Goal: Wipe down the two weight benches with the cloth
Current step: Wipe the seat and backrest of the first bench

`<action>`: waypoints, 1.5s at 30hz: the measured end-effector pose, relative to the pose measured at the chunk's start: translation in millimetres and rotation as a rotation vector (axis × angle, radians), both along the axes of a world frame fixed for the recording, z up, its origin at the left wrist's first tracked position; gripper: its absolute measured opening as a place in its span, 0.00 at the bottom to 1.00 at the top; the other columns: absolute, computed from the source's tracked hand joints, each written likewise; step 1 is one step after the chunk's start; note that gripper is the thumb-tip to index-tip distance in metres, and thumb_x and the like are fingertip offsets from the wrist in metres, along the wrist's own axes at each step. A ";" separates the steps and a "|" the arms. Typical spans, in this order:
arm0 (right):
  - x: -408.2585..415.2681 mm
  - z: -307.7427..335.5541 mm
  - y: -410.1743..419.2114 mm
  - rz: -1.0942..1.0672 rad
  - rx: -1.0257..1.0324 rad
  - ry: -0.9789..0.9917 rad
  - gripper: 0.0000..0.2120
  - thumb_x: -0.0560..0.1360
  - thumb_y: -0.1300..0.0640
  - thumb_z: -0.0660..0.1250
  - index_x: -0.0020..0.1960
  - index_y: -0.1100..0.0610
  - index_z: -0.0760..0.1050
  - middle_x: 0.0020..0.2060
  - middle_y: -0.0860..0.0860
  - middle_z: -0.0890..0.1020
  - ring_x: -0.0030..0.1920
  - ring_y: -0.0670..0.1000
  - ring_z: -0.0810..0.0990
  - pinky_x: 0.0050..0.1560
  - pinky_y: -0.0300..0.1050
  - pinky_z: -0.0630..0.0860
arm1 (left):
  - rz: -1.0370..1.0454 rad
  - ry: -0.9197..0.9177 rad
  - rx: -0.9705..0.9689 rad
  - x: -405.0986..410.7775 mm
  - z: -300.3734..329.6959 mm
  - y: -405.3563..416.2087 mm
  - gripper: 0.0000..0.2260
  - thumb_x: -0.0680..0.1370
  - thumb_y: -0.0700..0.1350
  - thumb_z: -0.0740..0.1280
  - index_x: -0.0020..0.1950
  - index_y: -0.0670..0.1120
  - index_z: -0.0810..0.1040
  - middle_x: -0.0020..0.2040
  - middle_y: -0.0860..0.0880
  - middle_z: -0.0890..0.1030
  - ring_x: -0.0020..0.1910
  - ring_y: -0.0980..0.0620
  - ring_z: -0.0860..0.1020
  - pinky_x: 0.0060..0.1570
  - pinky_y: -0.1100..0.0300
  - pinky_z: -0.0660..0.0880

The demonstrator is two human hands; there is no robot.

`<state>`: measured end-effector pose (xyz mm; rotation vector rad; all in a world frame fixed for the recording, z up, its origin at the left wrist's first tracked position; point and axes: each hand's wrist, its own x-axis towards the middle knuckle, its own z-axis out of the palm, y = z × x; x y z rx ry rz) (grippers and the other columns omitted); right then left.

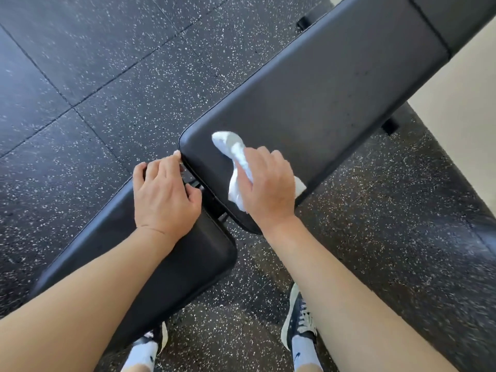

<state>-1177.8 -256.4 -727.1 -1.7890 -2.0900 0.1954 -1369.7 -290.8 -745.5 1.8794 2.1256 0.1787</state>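
Observation:
A black padded weight bench runs diagonally through the view. Its long back pad (322, 98) stretches up to the right and its shorter seat pad (171, 267) lies lower left, with a gap between them. My right hand (268, 183) presses a crumpled white cloth (236, 154) onto the near end of the back pad. My left hand (163, 194) rests on the top end of the seat pad, fingers curled at its edge beside the gap. A further black pad (461, 20) shows at the top right.
Black speckled rubber floor tiles (94, 76) surround the bench. A pale wall (461, 108) stands at the right. My two feet in dark sneakers (299, 320) and white socks stand below the bench. Black bench feet (390, 126) stick out near the wall.

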 end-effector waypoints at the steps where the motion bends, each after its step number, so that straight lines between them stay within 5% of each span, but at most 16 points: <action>1: 5.1 3.2 -16.4 0.046 -0.018 -0.012 0.04 0.76 0.58 0.70 0.48 0.59 0.80 0.36 0.53 0.75 0.35 0.58 0.71 0.34 0.55 0.70 | -0.006 0.011 -0.014 0.7 3.4 0.3 0.25 0.75 0.45 0.63 0.72 0.39 0.70 0.56 0.42 0.80 0.59 0.39 0.75 0.74 0.42 0.62; 5: 59.1 8.5 -66.8 0.154 -0.068 -0.097 0.04 0.77 0.58 0.71 0.49 0.58 0.81 0.35 0.52 0.74 0.34 0.56 0.70 0.33 0.53 0.70 | -0.050 0.047 -0.102 3.9 13.6 2.6 0.26 0.77 0.43 0.63 0.74 0.35 0.68 0.61 0.38 0.77 0.62 0.35 0.75 0.74 0.37 0.62; 15: 106.6 12.2 16.5 -0.271 -0.122 0.033 0.09 0.82 0.52 0.63 0.52 0.58 0.78 0.43 0.53 0.80 0.42 0.59 0.76 0.42 0.54 0.72 | -0.238 -0.038 -0.074 34.6 46.6 2.2 0.26 0.75 0.42 0.64 0.74 0.39 0.72 0.73 0.38 0.70 0.69 0.33 0.70 0.74 0.40 0.66; 19: 61.1 11.1 -22.3 -0.120 -0.073 0.094 0.04 0.73 0.58 0.71 0.44 0.57 0.77 0.35 0.52 0.75 0.35 0.58 0.72 0.32 0.52 0.68 | -0.199 -0.032 -0.025 61.4 37.3 33.0 0.26 0.78 0.40 0.67 0.76 0.40 0.70 0.77 0.40 0.68 0.75 0.36 0.66 0.77 0.40 0.62; 24: 89.2 4.3 -47.9 0.058 -0.012 0.034 0.05 0.78 0.55 0.71 0.45 0.56 0.80 0.34 0.51 0.75 0.35 0.55 0.72 0.32 0.53 0.71 | -0.302 -0.017 0.022 89.5 24.1 82.3 0.27 0.79 0.47 0.58 0.79 0.43 0.67 0.80 0.42 0.65 0.79 0.37 0.62 0.80 0.41 0.59; 34: 168.2 -16.3 37.8 -0.311 0.041 0.195 0.09 0.82 0.53 0.66 0.51 0.60 0.79 0.40 0.53 0.77 0.40 0.56 0.71 0.40 0.54 0.71 | -0.123 -0.010 0.225 110.4 -4.7 94.8 0.27 0.77 0.46 0.59 0.77 0.48 0.69 0.79 0.46 0.68 0.77 0.40 0.65 0.79 0.44 0.58; 39: 99.8 -19.3 -7.4 -0.113 0.078 0.226 0.05 0.71 0.62 0.72 0.46 0.57 0.78 0.34 0.54 0.72 0.34 0.57 0.68 0.34 0.55 0.67 | -0.105 -0.019 0.236 110.5 -8.3 94.5 0.28 0.77 0.45 0.60 0.78 0.49 0.69 0.79 0.47 0.67 0.77 0.41 0.64 0.80 0.46 0.56; 42: 89.9 -20.4 -29.7 0.063 0.052 0.140 0.04 0.73 0.58 0.74 0.45 0.58 0.81 0.35 0.52 0.73 0.34 0.56 0.67 0.33 0.54 0.67 | -0.113 -0.030 0.236 109.0 -10.0 95.1 0.28 0.76 0.45 0.60 0.78 0.48 0.69 0.79 0.46 0.67 0.78 0.40 0.63 0.80 0.46 0.55; 45: 128.1 -24.6 -12.1 -0.032 0.090 0.102 0.05 0.76 0.58 0.72 0.48 0.60 0.83 0.35 0.53 0.73 0.34 0.56 0.69 0.34 0.55 0.68 | -0.126 -0.012 0.247 107.6 -12.3 96.0 0.28 0.77 0.45 0.60 0.78 0.48 0.69 0.78 0.45 0.67 0.78 0.40 0.64 0.79 0.45 0.56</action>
